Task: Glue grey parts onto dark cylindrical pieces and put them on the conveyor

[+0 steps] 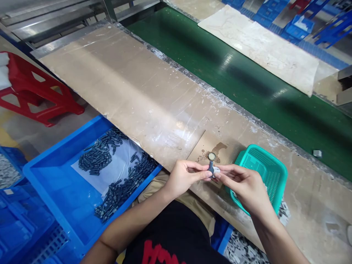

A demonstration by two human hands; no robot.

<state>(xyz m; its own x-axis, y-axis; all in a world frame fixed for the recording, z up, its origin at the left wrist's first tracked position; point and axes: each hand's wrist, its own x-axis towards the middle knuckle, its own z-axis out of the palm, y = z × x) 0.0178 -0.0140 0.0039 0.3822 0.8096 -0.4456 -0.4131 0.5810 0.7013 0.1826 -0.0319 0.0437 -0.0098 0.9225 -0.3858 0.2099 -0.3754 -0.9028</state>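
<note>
My left hand (183, 178) pinches a small dark part (211, 167) between thumb and fingers, near the table's front edge. Against it, my right hand (246, 183) holds a small white piece (216, 170) in its fingertips. The two pieces touch or nearly touch. Just beyond them a small round cap (211, 156) with pale contents rests on a stained cardboard piece (199, 146). A green basket (282, 183) stands at the right, partly behind my right hand.
A blue tray (55, 187) at the left holds piles of dark parts (96, 157). Below the table edge, a bin holds white pieces (242, 251). A green belt (192, 47) runs behind the table (137, 91). A red stool (41, 88) stands at the far left.
</note>
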